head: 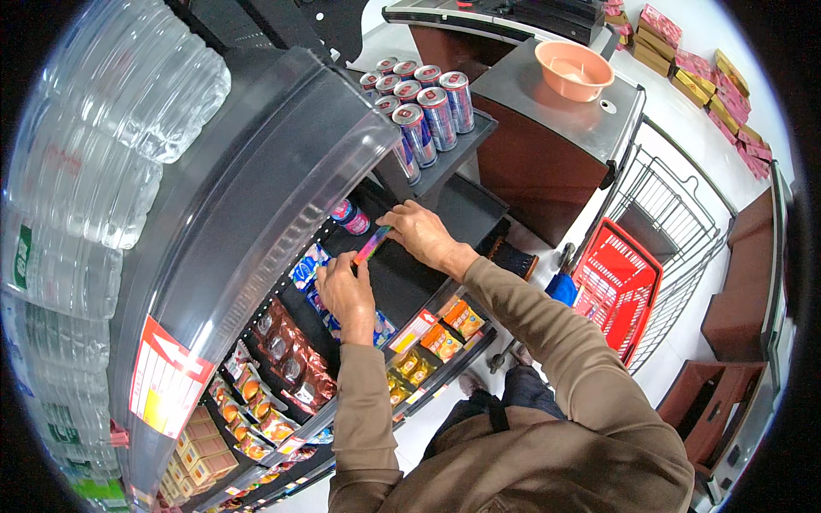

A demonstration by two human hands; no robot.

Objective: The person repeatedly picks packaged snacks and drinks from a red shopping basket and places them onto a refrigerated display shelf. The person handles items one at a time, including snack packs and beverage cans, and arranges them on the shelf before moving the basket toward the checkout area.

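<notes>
My left hand [346,292] and my right hand [420,234] hold a slim, rainbow-coloured pack [372,245] between them, one hand at each end. They are over a black store shelf [404,276]. Just beyond the pack, round pink and blue containers [351,217] stand on this shelf. Blue patterned packets [310,266] lie beside and partly behind my left hand. Nearer to me on the shelf are brown shiny packages [288,359] and small packaged snacks [256,410]. What the pack holds cannot be seen.
Silver and blue drink cans [436,115] stand on a side shelf. An orange basin [574,70] rests on a checkout counter [545,138]. A red basket [625,282] sits by a metal shopping cart [680,224] at right. A clear curved shelf edge [276,205] and bottled water packs [77,167] border the left.
</notes>
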